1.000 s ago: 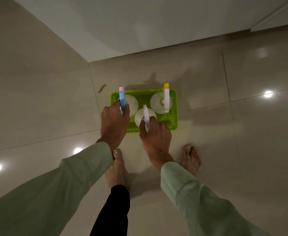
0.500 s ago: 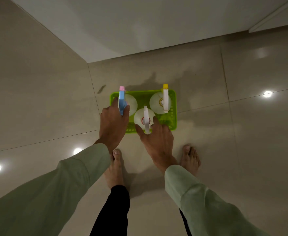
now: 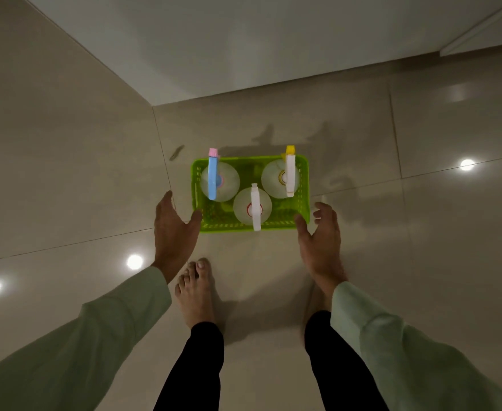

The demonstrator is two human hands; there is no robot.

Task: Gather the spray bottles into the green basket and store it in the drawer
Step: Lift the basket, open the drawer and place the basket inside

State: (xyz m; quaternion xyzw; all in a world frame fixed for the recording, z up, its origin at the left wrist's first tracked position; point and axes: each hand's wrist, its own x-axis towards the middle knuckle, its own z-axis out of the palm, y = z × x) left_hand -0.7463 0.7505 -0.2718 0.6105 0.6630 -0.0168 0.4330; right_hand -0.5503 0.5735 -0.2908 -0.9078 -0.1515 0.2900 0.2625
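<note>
Now open hands [image 3: 175, 229] flank green basket [image 3: 302, 185] (three bottles [image 3: 252, 206] inside).

No readable text, brand, number or sign anywhere. Ring-shaped marks on the three spray bottles [image 3: 252, 206] in the green basket [image 3: 302, 185], just beyond the spread fingertips [image 3: 300, 221], too small and blurred to make out as lettering.
</note>
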